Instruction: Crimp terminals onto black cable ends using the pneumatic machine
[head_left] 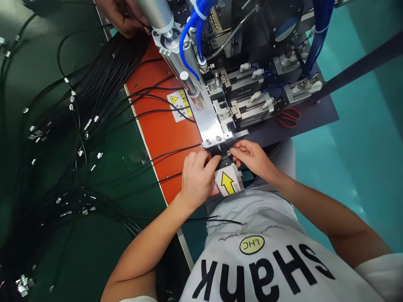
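Note:
Closed at the front of the machine, my left hand [199, 176] has its thumb against a small black block [225, 162]. A black cable [171, 176] runs in behind this hand, and what its fingers grip is hidden. From the other side my right hand [253, 158] pinches something tiny at the block, too small to name. Just below both hands is a white plate with a yellow arrow [228, 183]. Above them stands the machine's metal plate [209, 126] with its cylinder [157, 14]. Two cables with stripped ends [231, 221] lie near my lap.
Many black cables with metal connectors [83, 205] cover the green table [126, 239] at left. Several cables cross the orange base [147, 109] into the machine. Red-handled scissors [289, 117] lie on the right. Another person's hand [124, 19] is at the top left, by the cable bundle.

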The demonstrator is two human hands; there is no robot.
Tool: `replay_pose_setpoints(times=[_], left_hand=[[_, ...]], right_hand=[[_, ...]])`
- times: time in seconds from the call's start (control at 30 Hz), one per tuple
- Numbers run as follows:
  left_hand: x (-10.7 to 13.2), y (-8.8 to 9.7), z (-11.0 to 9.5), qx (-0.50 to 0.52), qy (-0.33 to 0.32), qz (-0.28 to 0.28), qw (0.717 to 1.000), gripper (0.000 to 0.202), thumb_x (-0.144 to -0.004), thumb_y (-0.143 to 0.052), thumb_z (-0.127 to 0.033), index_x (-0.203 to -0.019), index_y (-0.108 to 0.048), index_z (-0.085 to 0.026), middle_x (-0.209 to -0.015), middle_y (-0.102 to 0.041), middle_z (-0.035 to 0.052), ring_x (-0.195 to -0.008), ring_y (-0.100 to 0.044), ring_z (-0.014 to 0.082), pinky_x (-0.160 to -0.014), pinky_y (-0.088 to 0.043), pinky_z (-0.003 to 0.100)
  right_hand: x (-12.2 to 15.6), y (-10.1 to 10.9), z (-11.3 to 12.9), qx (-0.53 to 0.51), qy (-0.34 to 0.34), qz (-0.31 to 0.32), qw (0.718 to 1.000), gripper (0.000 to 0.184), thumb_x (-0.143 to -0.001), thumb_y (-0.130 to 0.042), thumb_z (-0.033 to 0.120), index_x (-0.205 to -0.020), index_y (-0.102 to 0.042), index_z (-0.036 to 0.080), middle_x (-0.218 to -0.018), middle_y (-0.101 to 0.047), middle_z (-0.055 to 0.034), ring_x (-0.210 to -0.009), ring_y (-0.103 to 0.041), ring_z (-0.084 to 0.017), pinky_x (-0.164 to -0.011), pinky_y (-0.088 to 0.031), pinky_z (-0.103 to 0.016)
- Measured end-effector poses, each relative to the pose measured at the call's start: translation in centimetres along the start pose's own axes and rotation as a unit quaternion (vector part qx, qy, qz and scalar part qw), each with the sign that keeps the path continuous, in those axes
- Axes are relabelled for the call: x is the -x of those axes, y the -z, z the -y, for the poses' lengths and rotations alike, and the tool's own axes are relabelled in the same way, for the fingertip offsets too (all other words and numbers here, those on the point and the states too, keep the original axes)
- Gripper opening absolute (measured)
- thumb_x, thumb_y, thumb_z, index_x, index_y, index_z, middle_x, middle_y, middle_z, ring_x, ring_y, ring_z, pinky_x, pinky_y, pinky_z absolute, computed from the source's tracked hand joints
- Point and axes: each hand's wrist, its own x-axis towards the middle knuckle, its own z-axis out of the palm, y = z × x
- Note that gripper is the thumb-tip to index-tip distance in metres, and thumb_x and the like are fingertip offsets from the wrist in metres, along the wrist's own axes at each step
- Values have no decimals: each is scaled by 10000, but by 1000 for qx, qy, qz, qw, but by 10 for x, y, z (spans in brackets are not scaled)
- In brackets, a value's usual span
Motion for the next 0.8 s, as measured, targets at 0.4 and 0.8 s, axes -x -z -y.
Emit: replay_pose_setpoints(times=[0.4, 0.8], left_hand=[[71, 25, 0, -54, 133, 21, 989, 507, -946, -502, -191, -1449, -439, -195, -1323, -532, 187, -1213, -503, 311, -1022, -427, 491], [53, 30, 29, -66, 96, 53, 992, 502, -976, -444, -264, -1471, -407, -186, -1415, -492, 187, -1300, -466, 320, -1047, -448, 495]], right_hand=[[-8, -2, -17, -21, 1, 9, 1000, 244, -861, -652, 420, -840, -572, 190, -685, -629, 23, -490, -558, -87, -529, -474, -246], [22, 26, -11, -33, -7, -37, 999, 375, -910, -571, 535, -1007, -660, 183, -749, -634, 5, -579, -572, -95, -587, -450, -250]])
